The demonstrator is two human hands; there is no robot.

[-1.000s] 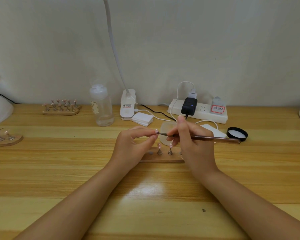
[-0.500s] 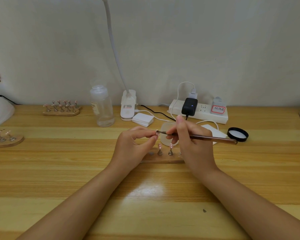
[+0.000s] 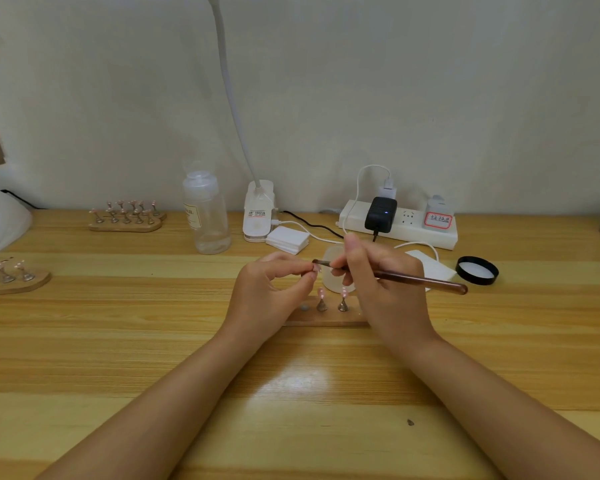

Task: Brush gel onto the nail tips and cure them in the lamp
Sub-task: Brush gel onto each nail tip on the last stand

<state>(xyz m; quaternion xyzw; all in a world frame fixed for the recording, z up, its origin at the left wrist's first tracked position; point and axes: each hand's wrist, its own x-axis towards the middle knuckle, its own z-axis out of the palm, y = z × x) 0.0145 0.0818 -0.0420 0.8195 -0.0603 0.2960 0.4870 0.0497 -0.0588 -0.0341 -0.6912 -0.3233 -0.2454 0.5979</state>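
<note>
Pale pink nail tip (image 3: 315, 268), very small, pinched between thumb and forefinger of the left hand (image 3: 269, 292), held up just above the near wooden holder strip (image 3: 326, 318). Right hand (image 3: 381, 289) grips the brush (image 3: 395, 277) pen-fashion, fingers curled round the shaft near the bristle end. Brush long axis runs nearly level, left to right: dark bristle end points left and meets the pinched tip, brown handle end sticks out to the right past the hand. So the tip lies directly left of the right fingers, at the bristles; contact looks made, though too small to be certain. Judged step: gel being brushed on this one tip. Two more pink tips stand on metal stands (image 3: 343, 304) on the strip below the hands, between them. Frosted gel jar (image 3: 333, 271) sits just behind, partly hidden by the fingers; its black lid (image 3: 477, 270) lies apart to the right. White dome at far left edge (image 3: 0, 220) may be the curing lamp, cannot confirm. Curing not yet begun, in my reading.
</note>
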